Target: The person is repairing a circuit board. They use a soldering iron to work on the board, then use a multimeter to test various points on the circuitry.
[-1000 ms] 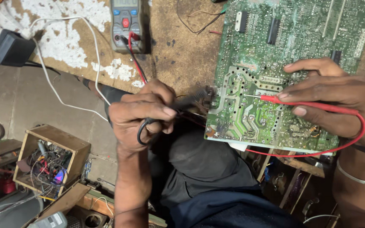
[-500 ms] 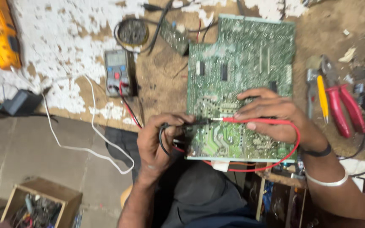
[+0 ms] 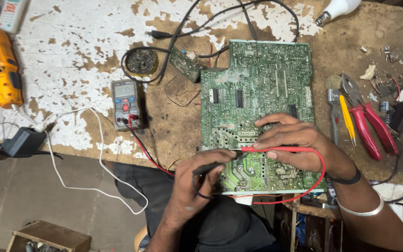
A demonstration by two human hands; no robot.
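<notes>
A large green circuit board (image 3: 262,84) lies solder side up on a worn workbench (image 3: 71,56). My left hand (image 3: 194,186) grips a black test probe (image 3: 211,166) whose tip touches the board's near edge. My right hand (image 3: 295,142) rests on the board and pinches a red test probe (image 3: 276,150), its tip pointing left toward the black one. Red and black leads run to a grey multimeter (image 3: 126,103) lying left of the board.
An orange power tool (image 3: 2,65) lies at the far left, a black adapter (image 3: 22,142) at the bench edge. Red-handled pliers (image 3: 367,119) and a yellow screwdriver (image 3: 347,119) lie right of the board. A round tin (image 3: 141,61) and a white bulb (image 3: 339,9) lie behind.
The view has swung up and right, bringing the whole board and bench into sight. Both hands keep their probes; they now sit closer together at the board's near edge.
</notes>
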